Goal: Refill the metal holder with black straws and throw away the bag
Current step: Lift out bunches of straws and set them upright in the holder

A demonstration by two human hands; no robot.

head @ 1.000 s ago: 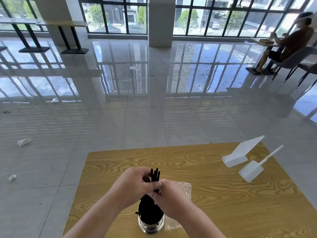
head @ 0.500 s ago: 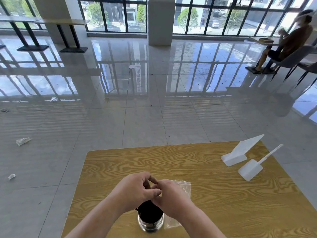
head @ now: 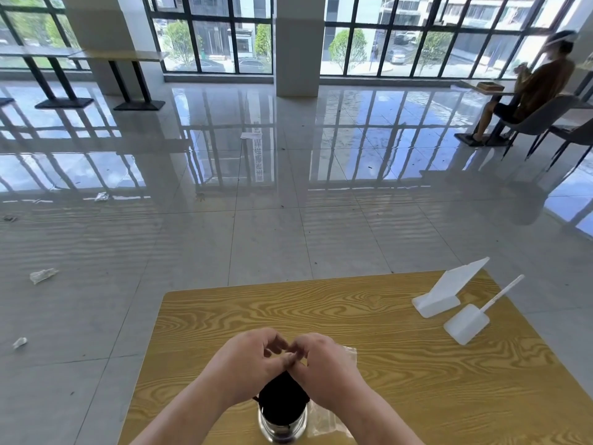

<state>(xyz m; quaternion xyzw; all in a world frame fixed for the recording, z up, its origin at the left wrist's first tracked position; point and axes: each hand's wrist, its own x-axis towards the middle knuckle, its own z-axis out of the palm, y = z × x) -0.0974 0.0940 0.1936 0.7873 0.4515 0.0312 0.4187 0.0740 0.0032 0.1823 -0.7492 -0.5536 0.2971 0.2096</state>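
Note:
A shiny metal holder [head: 282, 428] stands at the near edge of the wooden table [head: 417, 380], packed with black straws [head: 282, 399]. The bundle narrows upward into my two hands. My left hand [head: 250, 361] and my right hand [head: 324, 364] meet just above it, fingers curled and fingertips touching, closed over the straw tops, which are hidden. The clear plastic bag [head: 351, 353] lies flat on the table under and behind my right wrist, with another part showing right of the holder.
A white tilted sign stand [head: 449, 290] and a white scoop with a long handle [head: 467, 322] lie at the table's far right. Crumpled litter [head: 43, 275] dots the tiled floor to the left. A person [head: 539, 88] sits at a far table.
A second ago straw tips stuck up between my hands. They have since gone down out of sight, and my hands have closed together lower over the holder.

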